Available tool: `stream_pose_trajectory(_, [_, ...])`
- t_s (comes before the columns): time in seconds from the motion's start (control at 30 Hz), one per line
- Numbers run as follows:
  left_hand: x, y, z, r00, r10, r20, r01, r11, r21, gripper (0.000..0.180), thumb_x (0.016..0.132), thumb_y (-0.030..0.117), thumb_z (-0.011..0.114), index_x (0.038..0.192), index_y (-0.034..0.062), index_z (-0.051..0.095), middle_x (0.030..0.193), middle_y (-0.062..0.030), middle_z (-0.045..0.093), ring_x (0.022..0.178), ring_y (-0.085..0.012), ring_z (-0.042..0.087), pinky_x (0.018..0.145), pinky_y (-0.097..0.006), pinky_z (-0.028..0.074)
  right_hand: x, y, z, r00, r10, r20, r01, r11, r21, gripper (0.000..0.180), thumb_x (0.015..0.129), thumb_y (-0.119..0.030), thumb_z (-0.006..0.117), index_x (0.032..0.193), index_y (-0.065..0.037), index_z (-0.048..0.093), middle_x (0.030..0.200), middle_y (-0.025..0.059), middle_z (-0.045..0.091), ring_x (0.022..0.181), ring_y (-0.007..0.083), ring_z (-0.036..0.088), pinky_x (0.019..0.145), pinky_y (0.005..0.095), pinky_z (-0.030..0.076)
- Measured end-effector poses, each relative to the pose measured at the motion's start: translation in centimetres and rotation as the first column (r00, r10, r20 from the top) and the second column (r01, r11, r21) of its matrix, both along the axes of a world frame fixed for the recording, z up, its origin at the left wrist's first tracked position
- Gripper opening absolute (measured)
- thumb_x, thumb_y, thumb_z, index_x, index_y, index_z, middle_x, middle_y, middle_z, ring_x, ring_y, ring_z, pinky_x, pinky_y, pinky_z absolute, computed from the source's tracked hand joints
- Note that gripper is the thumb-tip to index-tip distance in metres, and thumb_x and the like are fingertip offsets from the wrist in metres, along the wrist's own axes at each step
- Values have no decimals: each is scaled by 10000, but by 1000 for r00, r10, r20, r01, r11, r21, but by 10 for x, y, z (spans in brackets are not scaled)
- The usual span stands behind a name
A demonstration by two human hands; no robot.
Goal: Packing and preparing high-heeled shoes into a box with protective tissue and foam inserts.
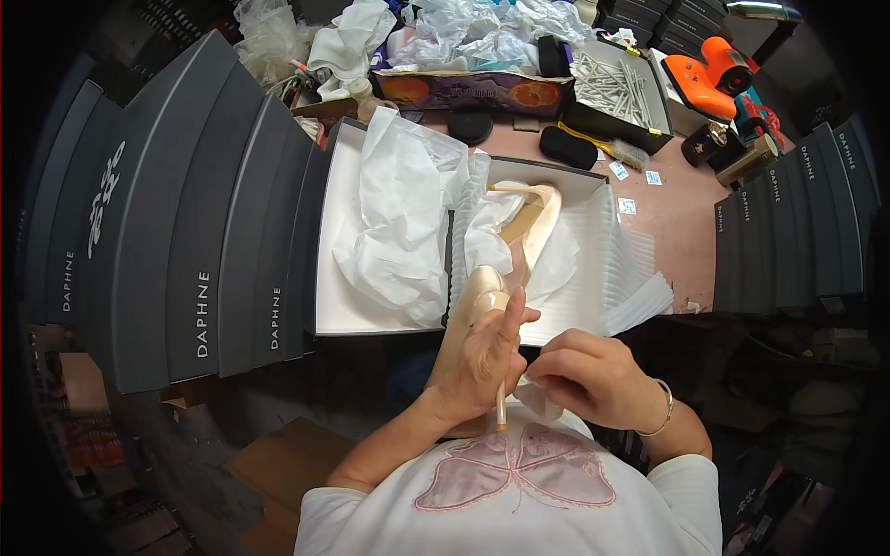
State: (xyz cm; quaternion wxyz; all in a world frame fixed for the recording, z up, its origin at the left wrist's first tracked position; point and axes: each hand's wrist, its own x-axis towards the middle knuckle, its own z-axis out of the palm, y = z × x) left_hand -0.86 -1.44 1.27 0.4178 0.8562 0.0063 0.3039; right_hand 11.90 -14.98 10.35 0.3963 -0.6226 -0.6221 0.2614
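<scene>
Two shoes are in view: one pale pink high-heeled shoe [491, 306] is gripped in the left hand [477, 357], close in front of the person's chest and just below the near edge of the open shoebox [593, 306], while its mate [533, 218] lies in the box on white tissue paper [399, 213]. The step in hand appears to be stuffing or wrapping the held shoe. The left hand is closed around the shoe body, fingers curled, with the thin heel pointing down toward the chest. The right hand [593, 375] is nearly closed, its fingertips pinching a small wad of white paper [538, 400] just beside the heel. The next move, by my judgement, calls for a steady hold on the shoe while the paper is worked in or around it. The box rests on a pink counter [677, 222], and stacks of grey boxes [204, 241] stand to the left.
</scene>
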Motion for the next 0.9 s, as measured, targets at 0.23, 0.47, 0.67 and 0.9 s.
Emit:
stream_pose_trajectory(0.23, [2, 1, 8, 996, -6, 86, -2, 996, 84, 800, 740, -121, 498, 1476, -64, 190, 1062, -174, 630, 672, -186, 544, 645, -323, 497, -5, -16, -23, 902, -37, -431, -24, 990, -136, 113, 832, -35, 675, 942, -14, 657, 855, 67, 640, 749, 176, 621, 671, 282, 493])
stream_pose_trajectory(0.47, [1, -3, 11, 998, -22, 55, 19, 997, 69, 783, 788, -77, 552, 1486, -40, 200, 1055, -178, 634, 683, -188, 544, 657, -312, 493, -13, -12, -22, 891, 72, -448, -104, 994, -47, 125, 849, -82, 679, 958, -24, 662, 890, 75, 649, 780, 212, 628, 708, 302, 504])
stream_pose_trajectory(0.67, [0, -4, 8, 993, -112, 48, 110, 993, 40, 788, 819, 0, 586, 1494, -39, 182, 1098, -191, 626, 725, -202, 531, 707, -326, 487, -20, -5, -16, 934, 219, -281, -243, 969, -52, 116, 869, -95, 640, 969, -37, 631, 898, 70, 633, 810, 246, 625, 716, 331, 522])
stream_pose_trajectory(0.9, [1, -2, 7, 993, -115, -26, 115, 993, 12, 815, 790, -20, 576, 1493, -48, 164, 1108, -170, 628, 684, -193, 513, 679, -324, 489, -15, -2, -13, 992, 127, -4, -126, 982, -141, 111, 856, -74, 633, 954, -30, 607, 920, 91, 592, 801, 260, 629, 658, 332, 528])
